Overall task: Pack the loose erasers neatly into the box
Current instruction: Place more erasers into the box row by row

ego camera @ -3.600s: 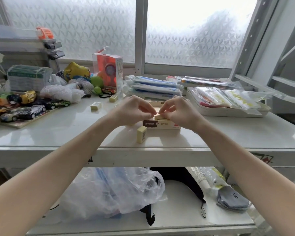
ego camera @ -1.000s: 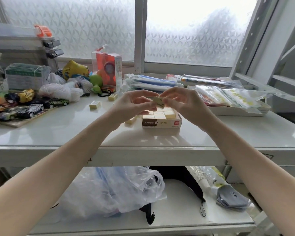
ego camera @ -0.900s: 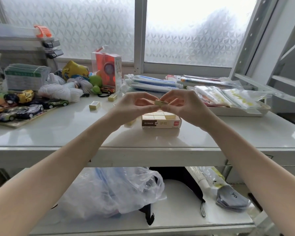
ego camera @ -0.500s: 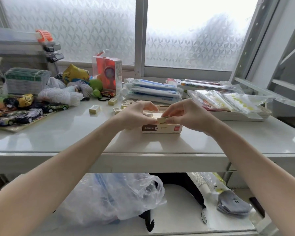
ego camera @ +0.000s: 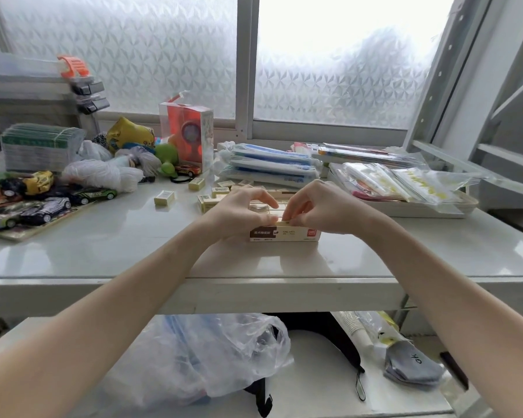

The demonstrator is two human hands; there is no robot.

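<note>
Far left on the white table [ego camera: 103,251], a tray of toy cars [ego camera: 40,206] sits clear of my work area; it plays no part here. Next rightward, one loose eraser [ego camera: 164,197] lies alone on the tabletop, a second [ego camera: 196,183] lies further back, and a small cluster of wrapped erasers [ego camera: 216,196] waits just left of the box, kept near so each pick is a short reach.

My left hand [ego camera: 242,212] rests against the left end of the eraser box [ego camera: 284,233], fingers curled over its open top. I judge its purpose to be bracing: it keeps the light carton from sliding while a piece is pushed in. Whether it also pinches an eraser I cannot tell; the fingertips hide the contact.

The box stands near the table's front edge, printed side facing me, its top open and rows of pale erasers visible between my hands. It appears largely filled, though the rear rows are hidden.

My right hand [ego camera: 320,206] is closed at thumb and forefinger on the eraser being seated [ego camera: 286,219], held at the front row directly above the box wall. The pinch is narrow so the piece can drop into a tight slot squarely.

Risk, as I assess it: a tilted insertion would jam against its neighbours. Several erasers remain outside, so the job is not yet complete.
</note>
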